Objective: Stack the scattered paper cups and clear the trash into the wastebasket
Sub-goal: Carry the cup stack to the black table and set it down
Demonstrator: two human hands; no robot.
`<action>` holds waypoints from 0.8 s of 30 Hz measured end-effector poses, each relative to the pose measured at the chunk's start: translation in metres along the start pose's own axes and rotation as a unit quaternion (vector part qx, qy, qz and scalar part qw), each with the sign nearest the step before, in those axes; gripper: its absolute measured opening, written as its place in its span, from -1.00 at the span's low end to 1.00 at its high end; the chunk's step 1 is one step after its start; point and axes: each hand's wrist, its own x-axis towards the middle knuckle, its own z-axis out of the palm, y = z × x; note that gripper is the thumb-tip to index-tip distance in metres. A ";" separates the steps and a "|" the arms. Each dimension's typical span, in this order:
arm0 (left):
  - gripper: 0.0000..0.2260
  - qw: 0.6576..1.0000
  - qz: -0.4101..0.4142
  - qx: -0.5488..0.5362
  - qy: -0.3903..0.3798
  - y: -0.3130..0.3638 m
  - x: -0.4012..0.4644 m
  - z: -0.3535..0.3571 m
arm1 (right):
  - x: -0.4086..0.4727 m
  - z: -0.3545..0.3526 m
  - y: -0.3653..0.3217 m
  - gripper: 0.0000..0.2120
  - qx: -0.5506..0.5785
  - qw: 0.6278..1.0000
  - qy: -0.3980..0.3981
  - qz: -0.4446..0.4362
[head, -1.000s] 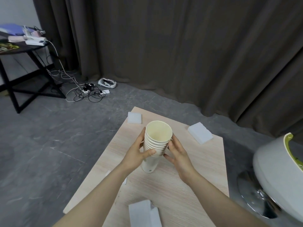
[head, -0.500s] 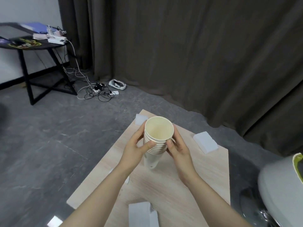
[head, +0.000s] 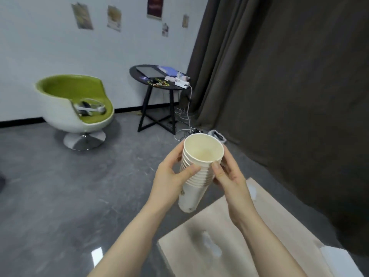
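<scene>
I am seeing a white egg chair [head: 65, 108] with a green lining sitting on a chrome base by the white wall [head: 50, 47], and a headset [head: 89, 109] is lying in its seat. Right of it a round black side table [head: 157, 80] is carrying a tablet, papers and a white charger. Cables [head: 184, 124] are trailing from it down to the grey floor [head: 60, 186]. Small posters [head: 114, 18] are hanging on the wall, and a dark curtain [head: 289, 76] is covering the right side.
</scene>
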 end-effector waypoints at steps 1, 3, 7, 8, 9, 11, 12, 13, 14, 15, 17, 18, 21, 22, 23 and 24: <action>-0.45 1.000 0.002 0.004 0.022 0.008 -0.001 -0.022 | 0.006 0.022 -0.004 -0.49 0.011 1.000 -0.015 -0.003; -0.45 0.998 0.007 0.014 0.063 0.025 -0.003 -0.067 | 0.015 0.069 -0.011 -0.50 0.037 0.998 -0.050 -0.008; -0.48 0.989 0.024 0.033 0.140 0.063 -0.014 -0.156 | 0.027 0.168 -0.027 -0.50 0.082 0.990 -0.116 -0.018; -0.49 0.986 0.026 0.037 0.159 0.071 -0.017 -0.178 | 0.030 0.193 -0.030 -0.50 0.095 0.987 -0.126 -0.016; -0.49 0.983 0.030 0.042 0.175 0.079 -0.020 -0.198 | 0.031 0.217 -0.032 -0.49 0.105 0.985 -0.135 -0.014; -0.48 0.977 0.038 0.057 0.202 0.093 -0.025 -0.239 | 0.035 0.264 -0.038 -0.47 0.115 0.981 -0.158 -0.013; -0.48 0.974 0.042 0.064 0.215 0.099 -0.027 -0.260 | 0.036 0.286 -0.040 -0.46 0.118 0.978 -0.170 -0.010; -0.48 0.970 0.045 0.071 0.229 0.104 -0.030 -0.281 | 0.038 0.309 -0.041 -0.45 0.121 0.976 -0.181 -0.008; -0.48 0.965 0.047 0.081 0.243 0.109 -0.032 -0.300 | 0.039 0.330 -0.042 -0.46 0.123 0.973 -0.193 -0.007; -0.48 0.961 0.050 0.091 0.257 0.113 -0.034 -0.319 | 0.041 0.351 -0.043 -0.47 0.125 0.971 -0.204 -0.006; -0.48 0.953 0.051 0.106 0.280 0.118 -0.037 -0.356 | 0.045 0.390 -0.043 -0.48 0.132 0.966 -0.221 0.001; -0.48 0.949 0.049 0.114 0.291 0.120 -0.038 -0.373 | 0.048 0.409 -0.042 -0.48 0.133 0.964 -0.231 0.002; -0.43 0.939 0.041 0.126 0.317 0.124 -0.036 -0.424 | 0.063 0.462 -0.039 -0.49 0.134 0.955 -0.263 0.009; -0.42 0.936 0.042 0.127 0.325 0.125 -0.035 -0.440 | 0.070 0.480 -0.037 -0.50 0.136 0.952 -0.273 0.013; -0.42 0.933 0.044 0.128 0.334 0.126 -0.031 -0.455 | 0.077 0.498 -0.036 -0.50 0.139 0.949 -0.284 0.015; -0.42 0.928 0.045 0.128 0.346 0.127 -0.027 -0.470 | 0.084 0.515 -0.035 -0.49 0.143 0.944 -0.296 0.018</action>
